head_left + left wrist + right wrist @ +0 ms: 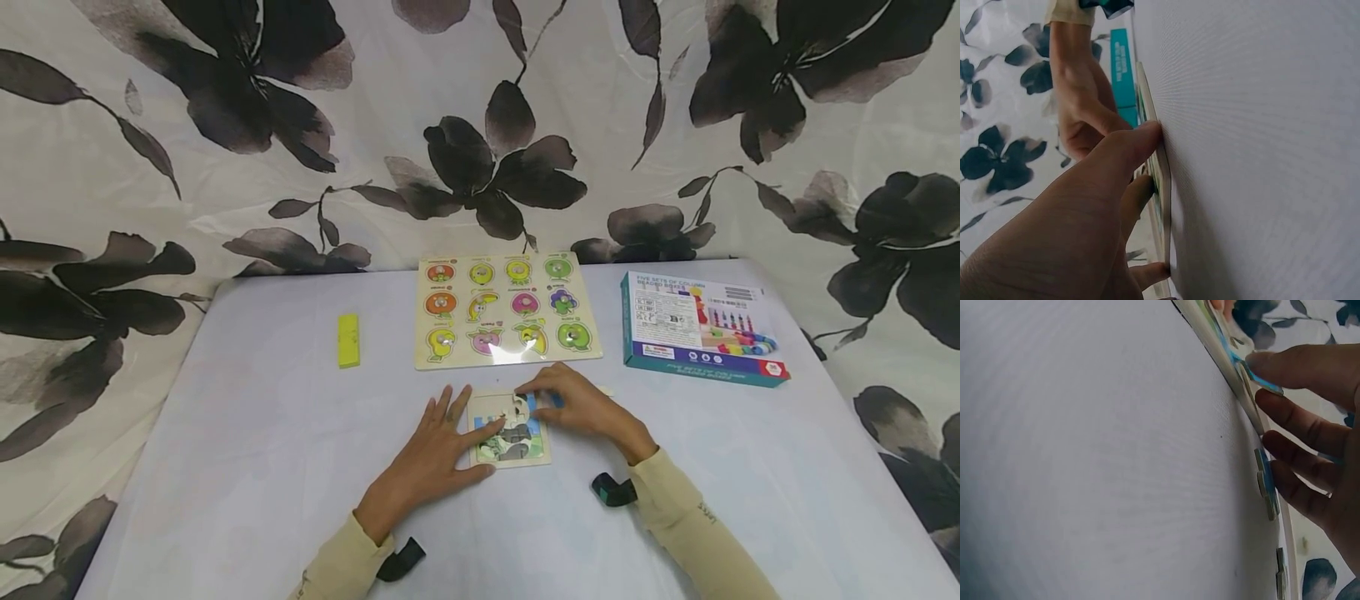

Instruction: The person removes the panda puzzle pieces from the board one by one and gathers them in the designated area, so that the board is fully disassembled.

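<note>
A small jigsaw board (512, 433) with an animal picture lies on the white table (262, 458) in front of me. My left hand (457, 425) lies flat beside it, fingers spread, thumb on the board's left part. In the left wrist view the left hand (1110, 187) presses its thumb against the board's edge (1163, 181). My right hand (547, 392) curls over the board's top right corner. In the right wrist view the right hand (1297, 412) pinches a blue puzzle piece (1263, 381), tilted against the board's rim (1235, 381).
A fruit peg puzzle board (506, 312) lies behind the jigsaw. To its left lies a yellow block (348, 340), to the right a teal toy box (701, 327). Loose jigsaw pieces (1266, 487) lie beside the right fingers. A floral cloth (480, 125) hangs behind.
</note>
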`<control>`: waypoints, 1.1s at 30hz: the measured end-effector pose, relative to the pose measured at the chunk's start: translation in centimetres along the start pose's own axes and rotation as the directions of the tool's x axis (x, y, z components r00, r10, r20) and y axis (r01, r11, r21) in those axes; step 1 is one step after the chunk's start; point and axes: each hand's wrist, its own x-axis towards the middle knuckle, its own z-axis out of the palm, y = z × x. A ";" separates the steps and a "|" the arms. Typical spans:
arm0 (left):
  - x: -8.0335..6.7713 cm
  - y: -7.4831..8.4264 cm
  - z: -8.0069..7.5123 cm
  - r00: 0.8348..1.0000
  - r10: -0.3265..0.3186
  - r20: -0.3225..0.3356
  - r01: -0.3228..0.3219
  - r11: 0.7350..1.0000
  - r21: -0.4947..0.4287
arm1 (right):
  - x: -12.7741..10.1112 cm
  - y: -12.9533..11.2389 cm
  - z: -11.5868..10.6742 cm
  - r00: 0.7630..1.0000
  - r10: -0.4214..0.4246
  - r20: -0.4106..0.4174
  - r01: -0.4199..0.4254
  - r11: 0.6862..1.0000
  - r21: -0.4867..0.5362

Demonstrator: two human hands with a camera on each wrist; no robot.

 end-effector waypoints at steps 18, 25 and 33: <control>-0.1 0.0 0.1 1.000 -0.004 -0.003 0.004 1.000 -0.009 | -0.9 0.4 -1.5 0.991 0.091 -0.101 -0.087 0.995 0.046; -0.2 0.1 -0.1 1.000 -0.010 -0.001 0.010 0.999 -0.042 | -3.3 2.1 -3.3 0.971 0.181 -0.159 -0.166 0.981 0.102; -0.1 0.0 0.0 1.000 -0.009 -0.001 0.009 0.999 -0.032 | -6.2 3.9 -5.3 0.948 0.243 -0.205 -0.235 0.970 0.065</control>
